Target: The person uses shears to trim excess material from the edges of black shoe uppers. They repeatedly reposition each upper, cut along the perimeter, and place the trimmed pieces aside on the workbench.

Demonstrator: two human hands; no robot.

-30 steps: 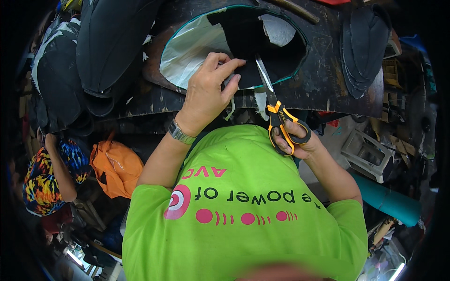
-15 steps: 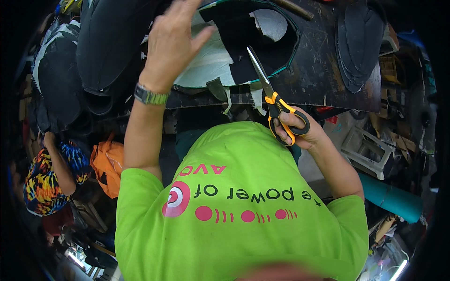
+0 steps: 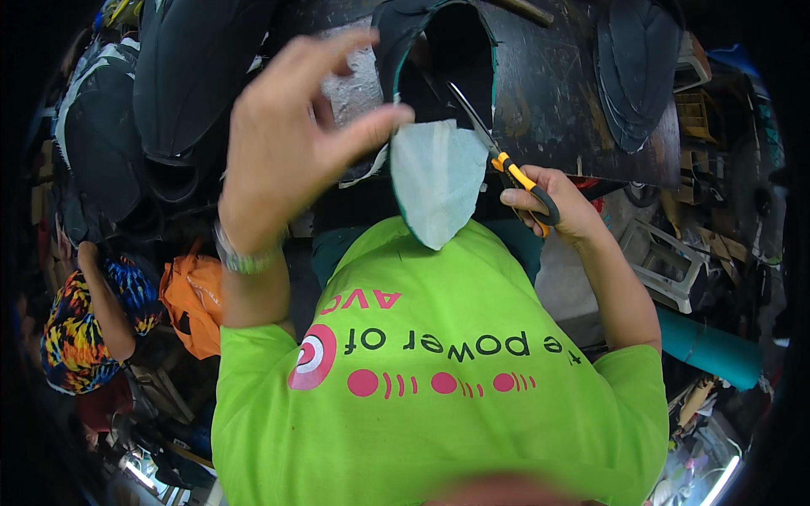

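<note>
- The dark oblong piece with a teal rim and pale lining (image 3: pixel 440 179) lies across the bench (image 3: pixel 553 105) about midway along its near edge, its pale end hanging past that edge, in front of the green shirt (image 3: pixel 456 312).
- The left hand (image 3: pixel 287 148) is blurred, its fingers and thumb spread with nothing visibly gripped; the thumb tip is at the piece's left rim, though I cannot tell whether it touches.
- The right hand (image 3: pixel 555 202) grasps the scissors (image 3: pixel 516 174) by their orange and black handles; the blades look nearly together.
- To handle this well, I would pinch the rim on the left, spread the lining flat, and support the overhanging end so its weight does not drag.
- The scissor tips, close over the dark part, should stay shut and clear of the cloth whenever it is being turned.
- The piece's long axis runs roughly from the bench's far edge to its near edge; the narrowing pale end points at the wearer.
</note>
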